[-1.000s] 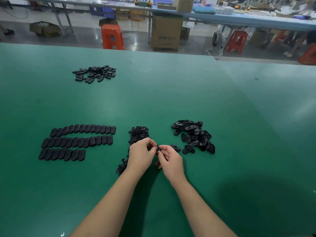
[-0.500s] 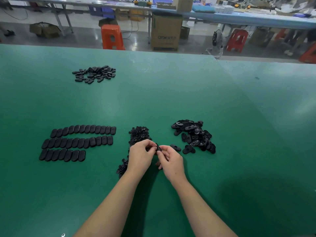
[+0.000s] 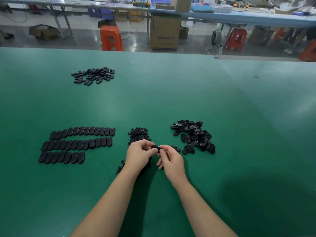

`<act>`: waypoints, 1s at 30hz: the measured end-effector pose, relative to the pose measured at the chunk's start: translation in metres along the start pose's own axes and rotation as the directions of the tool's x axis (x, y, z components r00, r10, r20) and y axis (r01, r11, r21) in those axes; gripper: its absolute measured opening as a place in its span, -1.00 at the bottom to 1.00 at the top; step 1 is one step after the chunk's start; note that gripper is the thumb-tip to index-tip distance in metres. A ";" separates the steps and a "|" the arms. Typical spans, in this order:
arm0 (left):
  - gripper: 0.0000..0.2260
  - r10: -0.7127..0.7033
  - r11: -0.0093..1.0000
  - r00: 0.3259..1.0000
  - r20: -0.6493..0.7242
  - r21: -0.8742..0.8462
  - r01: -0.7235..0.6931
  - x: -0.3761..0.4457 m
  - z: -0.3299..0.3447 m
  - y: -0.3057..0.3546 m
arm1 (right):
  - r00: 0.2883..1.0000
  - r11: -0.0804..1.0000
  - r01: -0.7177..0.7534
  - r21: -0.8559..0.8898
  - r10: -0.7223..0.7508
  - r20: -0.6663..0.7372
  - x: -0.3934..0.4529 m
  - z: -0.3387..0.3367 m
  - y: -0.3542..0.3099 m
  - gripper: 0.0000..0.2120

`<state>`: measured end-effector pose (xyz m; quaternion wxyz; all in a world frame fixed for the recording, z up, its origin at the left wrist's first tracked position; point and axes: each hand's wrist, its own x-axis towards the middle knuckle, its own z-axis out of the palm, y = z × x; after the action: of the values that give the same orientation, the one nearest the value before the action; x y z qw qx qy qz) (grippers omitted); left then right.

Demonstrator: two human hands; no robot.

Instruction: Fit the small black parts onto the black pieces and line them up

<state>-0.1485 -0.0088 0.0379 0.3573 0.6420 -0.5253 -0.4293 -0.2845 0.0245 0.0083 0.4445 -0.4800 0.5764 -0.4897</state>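
Two bare forearms reach from the near edge over the green surface (image 3: 171, 100). The left hand (image 3: 139, 155) and the right hand (image 3: 171, 161) meet above it, and both pinch one black piece (image 3: 156, 148) between their fingers; the left fingers close on its left end and the right fingers on its right end. Compared with one second ago, more of this piece shows between the hands, where before only a small dark tip was visible. The hands stay at almost the same place.

Just behind the left hand lies a heap of small black parts (image 3: 138, 135), and a few more small parts (image 3: 120, 166) show beside the left wrist. To the right of the hands, a loose pile of black pieces (image 3: 194, 135) lies near, with one single piece (image 3: 176, 148) just beside the right fingers. To the left, three rows of finished pieces (image 3: 75, 144) lie side by side, the nearest row shorter than the other two. These heaps and rows look unchanged.

Farther away on the left, another scattered pile (image 3: 93, 75) rests on the surface. Beyond the far edge stand an orange stool (image 3: 111, 38) and a cardboard box (image 3: 165, 34) on the floor.
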 end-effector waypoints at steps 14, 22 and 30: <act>-0.92 0.037 0.992 0.999 -0.002 0.121 -0.036 -0.007 0.006 0.002 | 1.000 0.997 0.017 -0.070 -0.018 -0.011 0.001 -0.002 0.000 -0.87; -0.92 0.034 0.988 0.999 0.030 0.147 -0.038 -0.005 0.004 0.003 | 1.000 1.000 0.001 -0.010 -0.001 -0.022 0.002 -0.002 0.003 -0.88; -0.91 0.025 0.995 0.999 0.047 0.091 -0.029 -0.005 0.003 -0.002 | 0.999 0.999 0.032 -0.010 -0.033 -0.039 0.002 -0.001 0.003 -0.87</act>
<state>-0.1508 -0.0036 0.0361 0.3211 0.6405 -0.5610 -0.4146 -0.2864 0.0230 0.0050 0.4229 -0.4818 0.5794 -0.5033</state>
